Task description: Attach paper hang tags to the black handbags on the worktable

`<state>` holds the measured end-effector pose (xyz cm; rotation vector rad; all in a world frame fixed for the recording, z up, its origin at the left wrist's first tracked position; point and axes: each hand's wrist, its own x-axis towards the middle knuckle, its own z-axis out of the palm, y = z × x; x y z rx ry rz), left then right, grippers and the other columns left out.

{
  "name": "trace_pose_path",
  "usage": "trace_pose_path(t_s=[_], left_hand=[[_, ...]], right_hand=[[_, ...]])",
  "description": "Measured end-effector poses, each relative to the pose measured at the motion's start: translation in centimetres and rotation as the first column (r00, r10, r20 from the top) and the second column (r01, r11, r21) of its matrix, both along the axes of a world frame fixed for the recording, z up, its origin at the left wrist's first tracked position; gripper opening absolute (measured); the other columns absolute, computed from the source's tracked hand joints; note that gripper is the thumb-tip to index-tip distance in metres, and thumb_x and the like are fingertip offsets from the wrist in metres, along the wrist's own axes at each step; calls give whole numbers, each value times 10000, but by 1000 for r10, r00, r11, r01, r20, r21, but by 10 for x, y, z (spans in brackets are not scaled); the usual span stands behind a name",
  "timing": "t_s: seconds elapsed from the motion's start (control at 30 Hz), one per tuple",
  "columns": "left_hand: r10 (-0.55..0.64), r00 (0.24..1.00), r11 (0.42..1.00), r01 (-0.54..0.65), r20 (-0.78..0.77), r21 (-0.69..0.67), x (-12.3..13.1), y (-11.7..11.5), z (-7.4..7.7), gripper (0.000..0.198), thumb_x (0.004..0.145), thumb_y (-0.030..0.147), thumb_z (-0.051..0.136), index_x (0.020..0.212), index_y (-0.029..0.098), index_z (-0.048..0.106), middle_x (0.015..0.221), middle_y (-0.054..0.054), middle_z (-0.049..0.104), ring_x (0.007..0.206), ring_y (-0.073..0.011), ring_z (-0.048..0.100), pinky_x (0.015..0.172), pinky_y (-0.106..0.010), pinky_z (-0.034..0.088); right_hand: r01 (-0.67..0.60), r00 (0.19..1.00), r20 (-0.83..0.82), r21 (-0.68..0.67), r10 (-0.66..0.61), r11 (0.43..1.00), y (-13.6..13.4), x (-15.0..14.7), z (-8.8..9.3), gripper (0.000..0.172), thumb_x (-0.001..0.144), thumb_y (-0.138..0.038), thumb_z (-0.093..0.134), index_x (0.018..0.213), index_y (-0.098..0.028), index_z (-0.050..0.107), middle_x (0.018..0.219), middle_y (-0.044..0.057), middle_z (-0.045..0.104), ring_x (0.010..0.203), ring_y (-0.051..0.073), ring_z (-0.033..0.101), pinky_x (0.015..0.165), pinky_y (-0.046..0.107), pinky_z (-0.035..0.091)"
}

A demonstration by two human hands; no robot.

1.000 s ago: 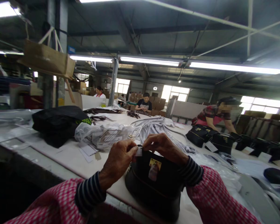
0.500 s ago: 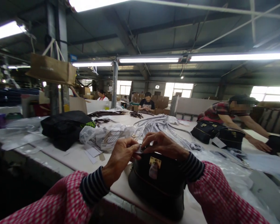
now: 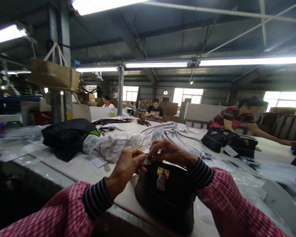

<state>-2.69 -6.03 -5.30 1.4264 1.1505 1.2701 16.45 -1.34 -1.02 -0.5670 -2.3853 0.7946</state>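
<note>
A black handbag (image 3: 169,200) stands in front of me at the table's edge, with a gold clasp plate (image 3: 163,172) on its front. From the clasp hangs a small piece in clear wrapping (image 3: 161,183). My left hand (image 3: 129,164) is closed in a pinch over the bag's upper left corner. There my right hand (image 3: 171,152) meets it, fingers bent and tips together. Between the fingertips shows a small pale piece (image 3: 145,161), too little of it visible to name. Both hands hide the bag's top left end.
Left of my hands lie a clear plastic bag of cards (image 3: 113,144) and a black bag (image 3: 69,135). Pale wrapped straps (image 3: 170,131) spread behind them. Two black handbags (image 3: 229,141) stand at right, beside a co-worker (image 3: 232,115) leaning over the table.
My hands stay at the bag's corner, with only slight finger movement. The co-worker at right has reached farther right, and the dark item near that hand has shifted right.
</note>
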Motion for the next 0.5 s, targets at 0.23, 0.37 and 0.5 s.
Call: trace_pose_path(t_s=[0.23, 0.37, 0.5], left_hand=[[14, 999, 1000, -13, 53, -23, 3, -5, 0, 277, 715, 364, 739, 796, 119, 639, 661, -34, 681, 531, -140, 661, 427, -161, 412], [26, 998, 1000, -26, 56, 6, 4, -6, -1, 246, 622, 272, 760, 767, 114, 641, 610, -20, 652, 509, -130, 629, 435, -168, 411], [23, 995, 1000, -24, 96, 3, 4, -4, -3, 237, 596, 271, 757, 739, 118, 647, 635, -21, 652, 509, -121, 611, 447, -181, 421]], right_hand=[[30, 999, -33, -30, -31, 999, -2, -3, 1, 223, 770, -354, 799, 864, -152, 787, 839, 40, 646, 760, 147, 574, 654, 252, 443], [38, 996, -73, -173, -51, 984, -4, -2, -1, 248, 778, -326, 770, 925, -126, 768, 809, 42, 663, 721, 142, 576, 598, 238, 447], [103, 978, -146, -285, -149, 953, -2, -4, -7, 219, 728, -279, 771, 861, -111, 726, 735, 19, 648, 633, 124, 562, 535, 226, 432]])
